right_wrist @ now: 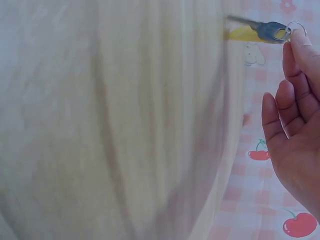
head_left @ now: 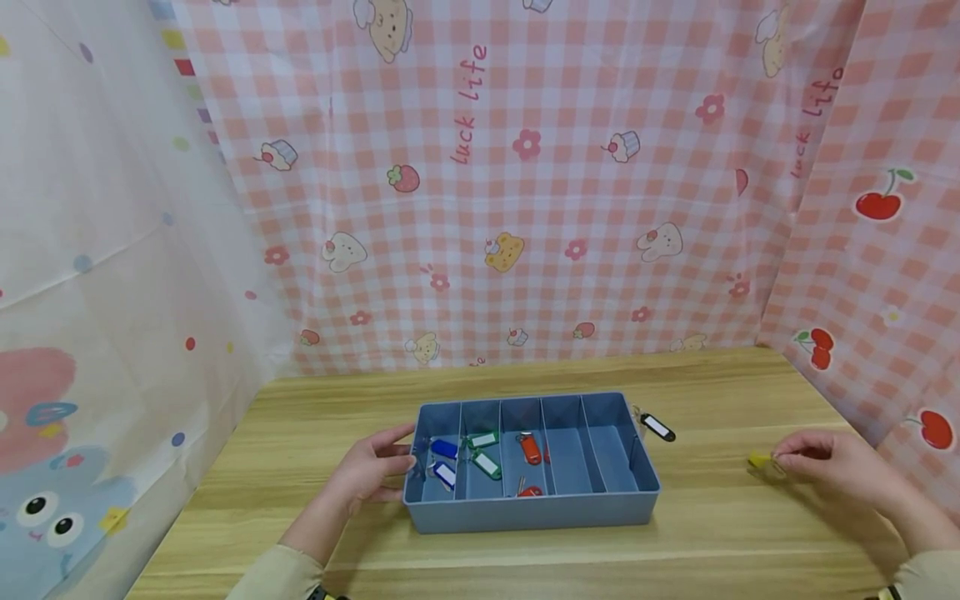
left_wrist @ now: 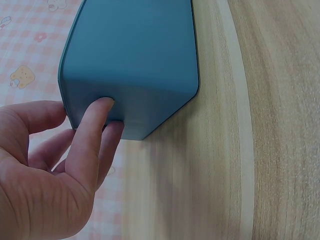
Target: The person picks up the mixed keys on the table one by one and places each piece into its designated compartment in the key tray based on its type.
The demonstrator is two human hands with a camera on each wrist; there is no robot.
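A blue-grey divided box (head_left: 532,512) stands on the table. At its left end my left hand (head_left: 372,469) grips the wall, with fingertips (left_wrist: 106,102) against the outside and another digit at the rim. Out to the right, my right hand (head_left: 843,467) pinches the metal ring of a yellow key tag (head_left: 760,460). A key (right_wrist: 270,30) hangs on that same ring in the right wrist view. Blue key tags (head_left: 444,450) lie in the leftmost compartment, green tags (head_left: 486,464) in the second and red tags (head_left: 530,448) in the third.
A black key tag (head_left: 657,427) lies just right of the box, its ring end beside the box's wall. The wood-patterned table (head_left: 720,533) meets a pink checked cloth (head_left: 525,200) behind and on the right. A white printed cloth (head_left: 150,250) hangs on the left.
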